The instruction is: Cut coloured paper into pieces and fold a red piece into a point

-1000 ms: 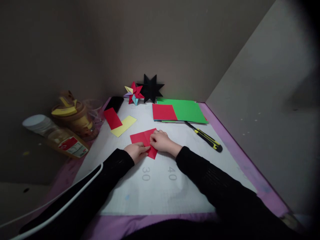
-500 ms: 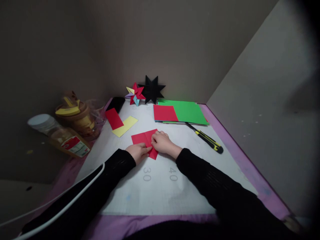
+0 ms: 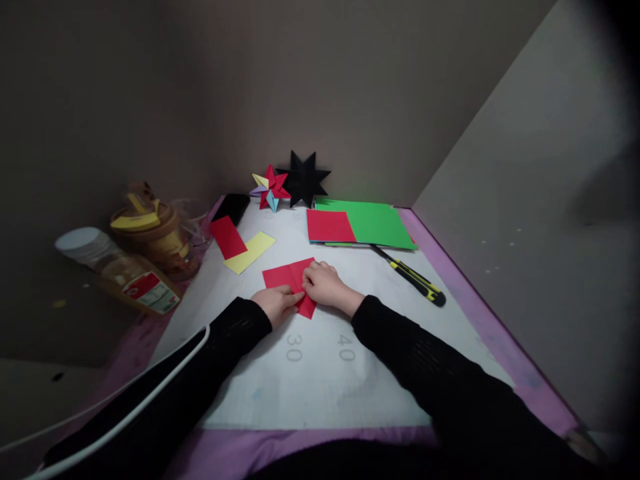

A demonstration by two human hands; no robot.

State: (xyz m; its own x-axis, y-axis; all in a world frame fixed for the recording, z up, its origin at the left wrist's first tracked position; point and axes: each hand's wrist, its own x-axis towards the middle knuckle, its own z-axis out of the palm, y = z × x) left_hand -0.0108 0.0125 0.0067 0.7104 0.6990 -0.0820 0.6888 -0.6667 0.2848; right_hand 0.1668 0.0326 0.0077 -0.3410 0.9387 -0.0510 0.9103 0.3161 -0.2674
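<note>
A creased sheet of red paper (image 3: 281, 275) lies on the white mat, its right part folded so that one corner points toward me. My left hand (image 3: 274, 305) rests on its lower left edge, fingers curled and one finger stretched along the paper. Closed, with the fingertips pressed together on the fold, my right hand (image 3: 324, 284) covers the paper's right edge. The two hands nearly meet over the fold, and part of the crease is hidden beneath them.
Beyond the hands lie a red strip (image 3: 229, 238) on a yellow strip (image 3: 253, 253), a green paper stack (image 3: 383, 223), and a utility knife (image 3: 415, 280). Folded paper stars (image 3: 303, 179) stand at the back. Left are a bottle (image 3: 135, 277), a lidded cup (image 3: 167, 250) and a phone (image 3: 233, 207).
</note>
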